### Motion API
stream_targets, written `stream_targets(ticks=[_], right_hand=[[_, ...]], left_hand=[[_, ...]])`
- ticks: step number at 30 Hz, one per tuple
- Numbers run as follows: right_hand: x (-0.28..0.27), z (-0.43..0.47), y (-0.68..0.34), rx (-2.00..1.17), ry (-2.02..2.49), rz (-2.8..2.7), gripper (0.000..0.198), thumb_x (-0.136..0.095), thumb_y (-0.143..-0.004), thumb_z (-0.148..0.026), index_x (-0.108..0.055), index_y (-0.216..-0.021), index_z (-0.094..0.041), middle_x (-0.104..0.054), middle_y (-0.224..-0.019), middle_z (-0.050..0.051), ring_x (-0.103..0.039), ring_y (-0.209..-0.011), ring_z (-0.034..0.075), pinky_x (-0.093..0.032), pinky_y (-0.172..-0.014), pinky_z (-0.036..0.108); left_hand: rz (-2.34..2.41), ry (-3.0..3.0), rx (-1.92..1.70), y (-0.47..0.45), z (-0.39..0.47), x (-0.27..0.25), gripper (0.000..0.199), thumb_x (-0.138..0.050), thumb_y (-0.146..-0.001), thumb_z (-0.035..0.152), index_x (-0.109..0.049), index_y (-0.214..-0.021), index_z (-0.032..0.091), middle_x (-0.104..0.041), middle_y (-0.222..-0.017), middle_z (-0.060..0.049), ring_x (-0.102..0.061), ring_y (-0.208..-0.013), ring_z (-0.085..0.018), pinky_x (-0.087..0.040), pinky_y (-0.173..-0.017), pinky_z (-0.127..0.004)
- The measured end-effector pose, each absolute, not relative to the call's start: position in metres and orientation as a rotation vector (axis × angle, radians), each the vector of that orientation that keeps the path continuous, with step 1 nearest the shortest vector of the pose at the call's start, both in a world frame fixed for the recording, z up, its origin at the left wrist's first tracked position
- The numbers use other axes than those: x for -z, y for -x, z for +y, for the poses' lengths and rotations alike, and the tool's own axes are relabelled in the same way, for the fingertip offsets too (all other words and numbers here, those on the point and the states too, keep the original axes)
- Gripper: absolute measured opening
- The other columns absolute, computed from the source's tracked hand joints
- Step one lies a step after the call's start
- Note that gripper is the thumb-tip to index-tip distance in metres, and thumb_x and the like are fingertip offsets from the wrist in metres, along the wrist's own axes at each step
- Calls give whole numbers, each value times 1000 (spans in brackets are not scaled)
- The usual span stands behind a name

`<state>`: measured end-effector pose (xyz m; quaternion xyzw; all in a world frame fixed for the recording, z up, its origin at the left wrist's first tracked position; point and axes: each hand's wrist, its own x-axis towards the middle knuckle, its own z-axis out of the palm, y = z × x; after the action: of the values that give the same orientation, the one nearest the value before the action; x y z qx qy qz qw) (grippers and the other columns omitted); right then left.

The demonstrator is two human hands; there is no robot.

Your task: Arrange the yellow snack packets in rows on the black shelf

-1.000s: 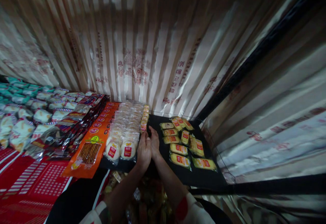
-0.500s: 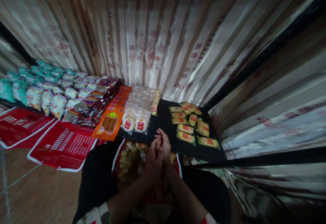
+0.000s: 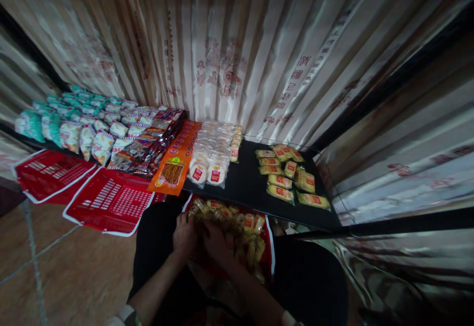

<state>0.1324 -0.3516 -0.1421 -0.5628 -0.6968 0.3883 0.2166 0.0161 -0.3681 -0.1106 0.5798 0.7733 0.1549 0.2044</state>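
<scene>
Head view: two red baskets (image 3: 111, 201) are left of both grips. The left grip (image 3: 184, 236), fingers curled, is at the snack basket (image 3: 272, 249)'s left side; just right of it, the right grip (image 3: 216, 241) is among wrapped snacks (image 3: 254, 223) inside. Whether either holds one cannot be told. Ahead and rightward, yellow packets (image 3: 280, 181) lie on a black shelf (image 3: 244, 178).

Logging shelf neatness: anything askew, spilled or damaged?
Yellow packs at the black shelf's right lie at mixed angles, unlike the neatly rowed round white packs. No spill or damage shows, though it's dim.
</scene>
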Motion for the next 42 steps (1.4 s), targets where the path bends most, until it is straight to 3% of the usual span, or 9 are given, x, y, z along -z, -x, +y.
stream_targets(ticks=[6, 13, 17, 24, 33, 38, 42], right_hand=[[148, -351, -125, -1047, 1558, -1933, 38, -43, -77, -12, -65, -105, -21, -68, -107, 8, -62, -99, 21, -46, -90, 36], [149, -351, -153, -940, 1669, -1917, 35, -45, -77, -11, -69, -98, -25, -71, -97, 6, -66, -91, 24, -49, -85, 39], [147, -350, -165, -944, 1679, -1891, 39, -43, -77, -9, -67, -105, -20, -69, -103, 9, -64, -96, 23, -48, -89, 39], [125, -350, -180, -833, 1452, -2006, 53, -48, -71, -10, -54, -123, -17, -56, -127, 9, -47, -120, 22, -34, -104, 41], [97, -349, -192, -850, 1544, -1990, 37, -62, -74, -30, -64, -110, -21, -66, -109, 8, -58, -102, 24, -43, -91, 38], [86, -343, -205, -954, 1548, -1931, 31, -55, -79, -32, -65, -106, -19, -68, -101, 6, -61, -91, 20, -46, -84, 33], [77, -341, -213, -769, 1571, -1953, 33, -53, -80, -30, -63, -109, -20, -66, -106, 8, -58, -96, 22, -44, -88, 36]], left_hand=[[2177, -1899, -157, -5, -348, 123, 35, -42, -80, 7, -59, -107, 18, -57, -105, -11, -45, -105, -23, -45, -81, -31], [2224, -2003, -170, -6, -345, 124, 36, -37, -81, 6, -63, -105, 16, -60, -100, -13, -49, -97, -26, -42, -80, -36], [2165, -2061, -278, -13, -355, 114, 34, -39, -81, 8, -64, -103, 17, -60, -100, -11, -50, -99, -25, -42, -84, -35], [1894, -1870, -522, -19, -360, 86, 24, -42, -84, 18, -65, -91, 21, -62, -93, -5, -52, -96, -20, -42, -90, -32], [1566, -1382, -884, -28, -343, 59, 22, -48, -77, 31, -63, -80, 16, -63, -83, -3, -59, -85, -16, -45, -82, -28], [1406, -1213, -886, -44, -343, 53, 38, -55, -71, 35, -58, -103, 15, -59, -72, 2, -55, -67, -12, -45, -66, -23], [1461, -1275, -963, -59, -339, 52, 33, -55, -70, 30, -59, -100, 15, -60, -77, 0, -54, -65, -11, -45, -64, -23]])
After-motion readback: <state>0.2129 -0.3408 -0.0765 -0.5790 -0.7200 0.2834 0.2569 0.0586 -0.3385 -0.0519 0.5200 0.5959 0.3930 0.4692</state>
